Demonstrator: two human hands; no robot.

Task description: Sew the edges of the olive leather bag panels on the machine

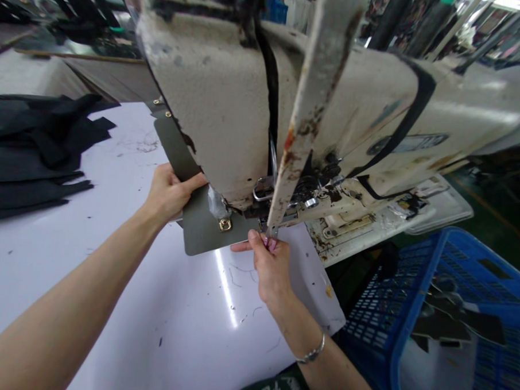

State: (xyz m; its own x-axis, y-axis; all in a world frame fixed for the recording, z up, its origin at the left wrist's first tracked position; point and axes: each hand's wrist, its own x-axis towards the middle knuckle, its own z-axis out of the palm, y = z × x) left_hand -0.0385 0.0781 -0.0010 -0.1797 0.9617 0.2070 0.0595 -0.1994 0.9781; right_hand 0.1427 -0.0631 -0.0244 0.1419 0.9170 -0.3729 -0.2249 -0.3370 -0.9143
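A large, worn cream sewing machine (212,101) stands over the white table. Under its head lies a flat grey-green piece (202,230) with brass-coloured metal fittings (225,224). My left hand (169,194) grips this piece at its left edge, thumb on top. At the right, beside the needle area, my right hand (268,258) is closed around something small and pink, with one finger reaching along the piece's front edge. The machine head hides the back middle of the piece.
Dark fabric strips (38,151) are piled at the table's left. A blue plastic basket (395,339) holding dark pieces stands at the lower right. A rusty metal bar (307,105) slants down near my right hand. Loose threads dot the white table (151,328).
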